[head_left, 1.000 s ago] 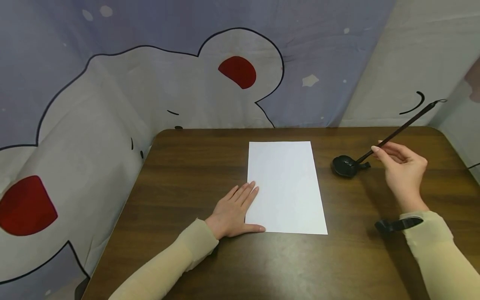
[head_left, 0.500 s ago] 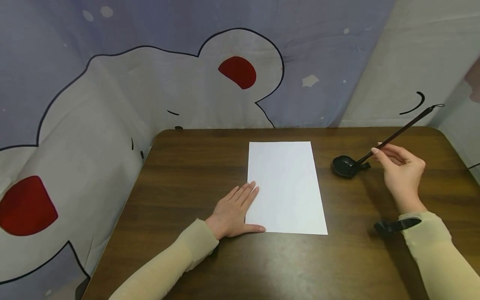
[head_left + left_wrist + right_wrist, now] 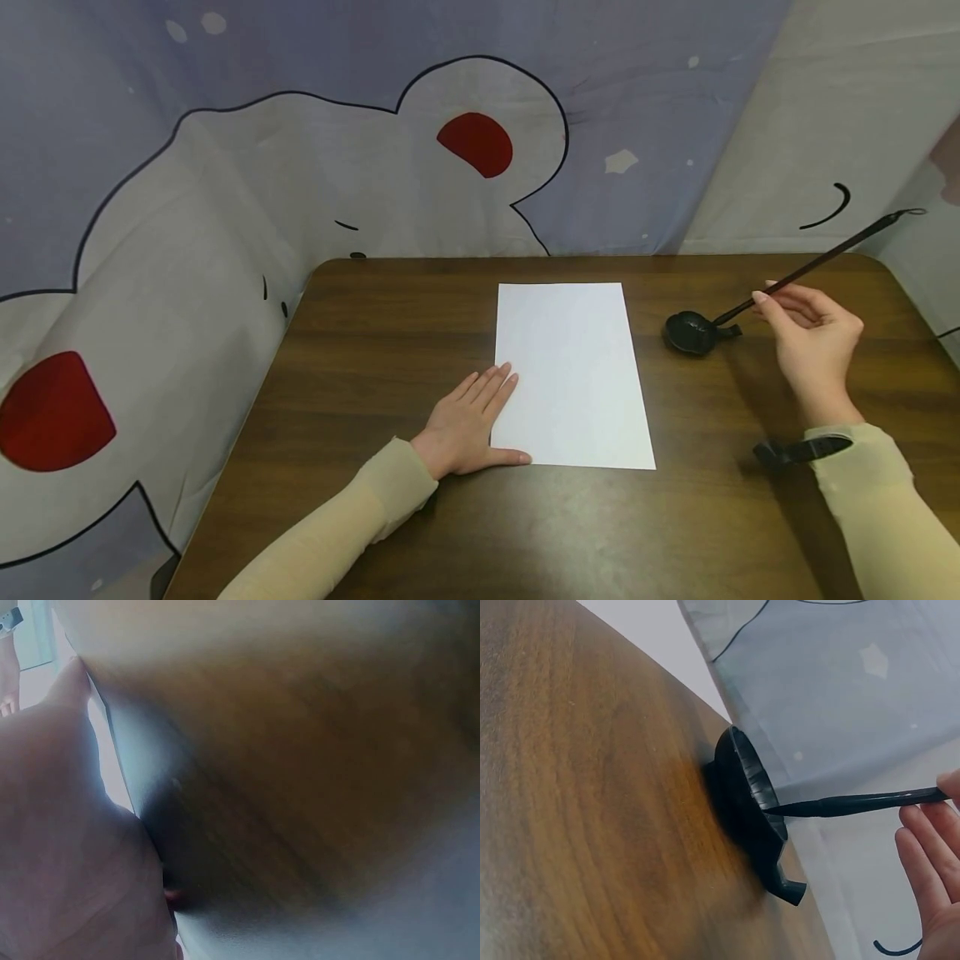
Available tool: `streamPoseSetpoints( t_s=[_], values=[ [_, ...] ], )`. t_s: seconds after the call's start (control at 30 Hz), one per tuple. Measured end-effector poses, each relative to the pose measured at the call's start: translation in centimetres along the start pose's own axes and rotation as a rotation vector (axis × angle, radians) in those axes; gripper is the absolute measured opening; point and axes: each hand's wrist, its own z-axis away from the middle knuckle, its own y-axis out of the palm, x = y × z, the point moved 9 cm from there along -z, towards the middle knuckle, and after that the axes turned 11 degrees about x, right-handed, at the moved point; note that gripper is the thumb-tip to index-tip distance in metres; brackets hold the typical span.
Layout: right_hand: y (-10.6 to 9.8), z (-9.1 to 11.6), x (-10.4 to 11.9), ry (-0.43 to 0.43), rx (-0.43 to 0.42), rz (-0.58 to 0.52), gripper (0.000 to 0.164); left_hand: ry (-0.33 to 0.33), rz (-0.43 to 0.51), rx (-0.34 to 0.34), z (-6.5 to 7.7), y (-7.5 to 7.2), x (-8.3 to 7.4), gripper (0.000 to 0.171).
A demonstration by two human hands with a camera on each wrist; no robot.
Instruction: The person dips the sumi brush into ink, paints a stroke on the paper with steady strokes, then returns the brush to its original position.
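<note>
In the head view my right hand (image 3: pixel 817 350) pinches the dark handle of a writing brush (image 3: pixel 840 247) between thumb and fingers. The brush slants down to the left, its loop end up over the table's far right. Its black tip meets the ridged inside of a small black ink dish (image 3: pixel 742 787), as the right wrist view shows. That dish has a short stem-like spout on one side. My left hand (image 3: pixel 468 425) lies flat with fingers spread, fingertips and thumb on the left edge of a white sheet of paper (image 3: pixel 573 375).
The brown wooden table (image 3: pixel 375 333) ends at a printed cloth backdrop (image 3: pixel 300 167) behind and at the sides. A dark wrist strap (image 3: pixel 798 450) sits at the right cuff. The left wrist view is dim and blurred.
My right hand shifts slightly left at first, then right, and the brush handle leans further over to the right. The tip stays at the dish. Left hand and paper keep still.
</note>
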Motion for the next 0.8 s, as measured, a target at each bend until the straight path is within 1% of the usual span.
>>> streamPoseSetpoints(
  t_s=[0.17, 0.27, 0.4, 0.63, 0.8],
  values=[
    [0.2, 0.1, 0.5, 0.025, 0.016, 0.127, 0.030, 0.000, 0.012, 0.026, 0.4, -0.7, -0.3, 0.112],
    [0.5, 0.2, 0.8, 0.027, 0.038, 0.248, 0.028, 0.002, 0.025, 0.042, 0.6, -1.1, -0.4, 0.111],
    [0.8, 0.2, 0.8, 0.016, 0.071, 0.336, 0.025, 0.003, 0.027, 0.036, 0.6, -1.2, -0.4, 0.111],
    [1.3, 0.6, 0.6, 0.025, 0.116, 0.313, 0.023, 0.010, 0.026, 0.024, 0.6, -1.1, -0.5, 0.110],
    [1.4, 0.7, 0.5, 0.029, 0.127, 0.345, 0.021, 0.007, 0.000, 0.009, 0.3, -0.8, -0.4, 0.111]
  ],
)
